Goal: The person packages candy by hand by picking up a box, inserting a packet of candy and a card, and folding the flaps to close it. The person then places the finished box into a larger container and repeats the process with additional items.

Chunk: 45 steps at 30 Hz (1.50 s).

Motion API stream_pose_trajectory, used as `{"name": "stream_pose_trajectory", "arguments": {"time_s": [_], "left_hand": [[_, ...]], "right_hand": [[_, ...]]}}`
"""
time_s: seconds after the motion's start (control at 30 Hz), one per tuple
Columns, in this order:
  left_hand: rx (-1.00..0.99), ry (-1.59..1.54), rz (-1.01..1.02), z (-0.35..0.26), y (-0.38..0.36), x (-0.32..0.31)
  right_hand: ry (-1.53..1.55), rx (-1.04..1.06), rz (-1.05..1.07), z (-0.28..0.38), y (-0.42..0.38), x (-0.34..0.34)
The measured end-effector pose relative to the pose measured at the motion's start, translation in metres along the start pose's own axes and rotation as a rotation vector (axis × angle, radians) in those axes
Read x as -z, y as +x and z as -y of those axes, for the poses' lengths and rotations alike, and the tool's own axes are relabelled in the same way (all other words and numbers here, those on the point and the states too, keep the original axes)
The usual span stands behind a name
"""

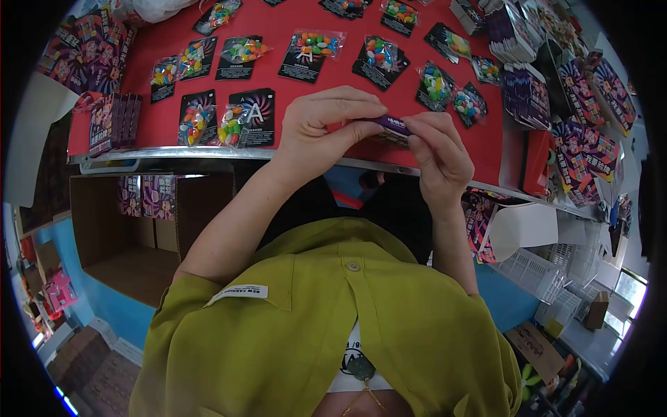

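Both of my hands hold a small purple printed box [394, 125] just above the table's front edge. My left hand [323, 128] pinches its left end between thumb and fingers. At the right end, my right hand [442, 154] is closed on it with thumb and fingertips. Only a narrow side of the box shows; the fingers hide the rest. Beyond my hands, stacks of black cards [258, 128] lie on the red table [292, 97], with clear bags of colourful candy-like pieces [231, 127] on top.
Folded purple boxes [114, 121] stand at the table's left, and packs of printed cartons [526, 96] line the right. A red box [538, 163] sits near the right edge. Below the table's left front is an open cardboard box [125, 240]. White plastic baskets [528, 267] stand lower right.
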State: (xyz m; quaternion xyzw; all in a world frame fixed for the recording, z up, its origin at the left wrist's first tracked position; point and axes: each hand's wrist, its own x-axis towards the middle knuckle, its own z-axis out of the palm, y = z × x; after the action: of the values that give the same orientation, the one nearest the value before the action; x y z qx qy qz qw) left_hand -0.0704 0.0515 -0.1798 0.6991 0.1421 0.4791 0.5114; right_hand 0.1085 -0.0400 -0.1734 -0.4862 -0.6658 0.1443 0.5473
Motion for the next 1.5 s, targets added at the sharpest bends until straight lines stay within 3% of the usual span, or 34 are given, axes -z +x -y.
{"name": "stream_pose_trajectory", "arguments": {"time_s": [0.23, 0.33, 0.4, 0.53, 0.67, 0.7, 0.73, 0.77, 0.83, 0.87, 0.93, 0.97, 1.03, 1.17, 1.23, 1.33, 1.5], "left_hand": [[0.068, -0.152, -0.022, 0.000, 0.000, 0.000], [-0.082, 0.029, 0.105, -0.002, 0.004, 0.008], [-0.431, 0.454, 0.216, -0.005, 0.007, 0.012], [-0.568, 0.637, 0.252, -0.005, 0.002, 0.017], [-0.378, 0.668, 0.149, -0.034, -0.029, 0.022], [-0.026, 0.451, -0.015, -0.041, -0.045, 0.019], [0.317, 0.212, -0.180, -0.044, -0.055, 0.018], [0.685, -0.277, -0.097, -0.041, -0.061, 0.025], [0.603, -1.426, -0.080, -0.038, -0.063, 0.030], [0.759, -1.433, -0.304, -0.049, -0.065, 0.037], [0.726, -1.180, -0.450, -0.055, -0.074, 0.054], [0.730, -1.107, -0.552, -0.062, -0.080, 0.063], [0.474, -1.135, -0.433, -0.069, -0.092, 0.081], [0.567, -0.779, -0.635, -0.084, -0.105, 0.103], [0.623, -0.770, -0.730, -0.087, -0.108, 0.103], [0.638, -0.756, -0.709, -0.086, -0.115, 0.106], [0.663, -0.720, -0.728, -0.079, -0.114, 0.104]], "right_hand": [[0.115, -0.101, -0.021, 0.004, -0.002, -0.001], [-0.036, -0.059, 0.032, 0.003, -0.002, 0.005], [-0.335, 0.191, 0.124, 0.004, 0.003, 0.012], [-0.497, 0.286, 0.175, 0.009, 0.004, 0.013], [-0.429, 0.315, 0.052, 0.015, 0.011, 0.002], [-0.452, 0.343, -0.032, 0.019, 0.014, 0.000], [-0.452, 0.359, -0.019, 0.023, 0.014, -0.002], [-0.442, 0.364, -0.013, 0.023, 0.015, -0.010], [-0.207, 0.432, 0.108, 0.027, 0.013, -0.033], [-0.107, 0.426, 0.191, 0.029, 0.012, -0.048], [0.037, 0.319, 0.437, 0.031, 0.018, -0.066], [0.048, 0.236, 0.448, 0.033, 0.029, -0.075], [0.059, -0.040, 0.469, 0.020, 0.047, -0.101], [-0.265, 0.019, 0.542, 0.002, 0.072, -0.154], [-0.505, 0.066, 0.637, 0.010, 0.072, -0.164], [-0.434, 0.191, 0.609, 0.016, 0.063, -0.167], [-0.443, 0.223, 0.613, 0.011, 0.049, -0.163]]}}
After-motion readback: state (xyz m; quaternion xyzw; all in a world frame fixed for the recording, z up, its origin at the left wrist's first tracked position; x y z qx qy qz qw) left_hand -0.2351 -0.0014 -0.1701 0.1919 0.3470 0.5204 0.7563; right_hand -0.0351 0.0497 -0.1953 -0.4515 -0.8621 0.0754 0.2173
